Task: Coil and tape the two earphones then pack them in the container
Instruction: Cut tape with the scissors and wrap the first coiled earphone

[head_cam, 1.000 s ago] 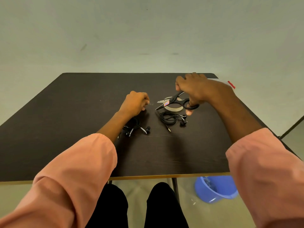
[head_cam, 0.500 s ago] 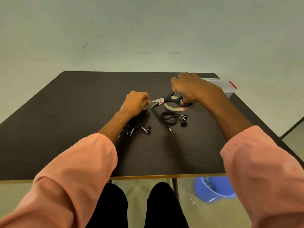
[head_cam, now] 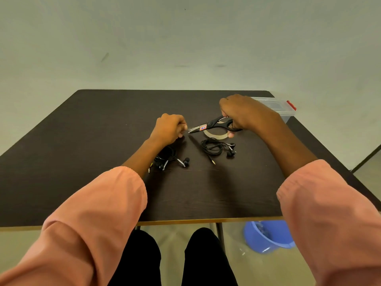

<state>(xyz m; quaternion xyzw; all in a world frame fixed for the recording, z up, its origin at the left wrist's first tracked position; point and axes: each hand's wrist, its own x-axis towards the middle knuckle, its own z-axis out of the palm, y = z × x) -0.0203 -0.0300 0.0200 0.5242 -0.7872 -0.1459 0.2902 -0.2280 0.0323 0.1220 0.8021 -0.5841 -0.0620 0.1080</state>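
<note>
Scissors gripped in right hand, left hand curled, contents unclear; container at table's far-right edge

My salmon-pink sleeves are showing over a dark brown table. Black scissors are carrying a red-and-blue label. Both earphones are looking black; the clear container is showing a red clasp, the bucket blue.

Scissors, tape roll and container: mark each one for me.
scissors (head_cam: 214, 124): head view, on the black pivot area.
tape roll (head_cam: 214, 135): head view, on the near rim.
container (head_cam: 274, 105): head view, on the clear lid.
</note>
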